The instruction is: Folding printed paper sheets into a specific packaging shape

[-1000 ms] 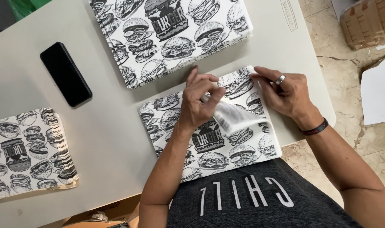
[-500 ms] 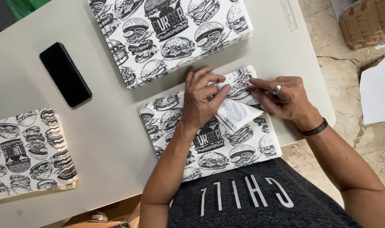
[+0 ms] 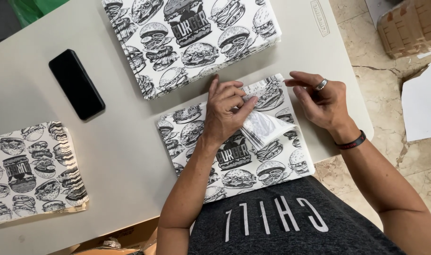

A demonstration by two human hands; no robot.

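On the pale grey desk (image 3: 130, 160), the left hand (image 3: 227, 111) presses down on a folded-over corner flap of the black-and-white burger-printed paper sheet (image 3: 234, 156) lying at the near edge, fingers curled on the fold. The right hand (image 3: 321, 101), ringed, hovers released just right of the flap, fingers loosely spread. A taller stack of the same printed paper (image 3: 192, 38) lies farther off, a black phone (image 3: 76, 84) to its left.
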